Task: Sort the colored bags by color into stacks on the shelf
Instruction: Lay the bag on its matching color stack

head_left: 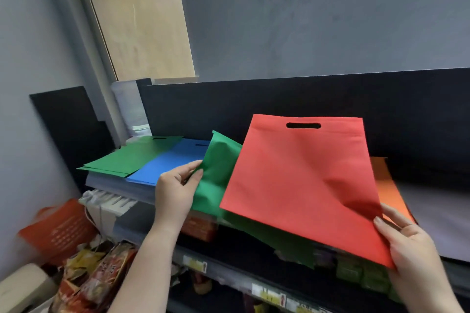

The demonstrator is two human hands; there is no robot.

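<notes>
so the left hand (pixel 175 192) pinches the edge of a green bag (pixel 216 178) between thumb and fingers (pixel 197 177), holding it up over the front of the shelf (pixel 432 211). the right hand (pixel 409 244) grips the lower corner of a red bag (pixel 302 180), thumb on top, tilted up in front of the green one. on the shelf to the left there's a green stack (pixel 132 154) touching a blue stack (pixel 167 162), and an orange bag (pixel 389 190) lies flat behind the red one.
</notes>
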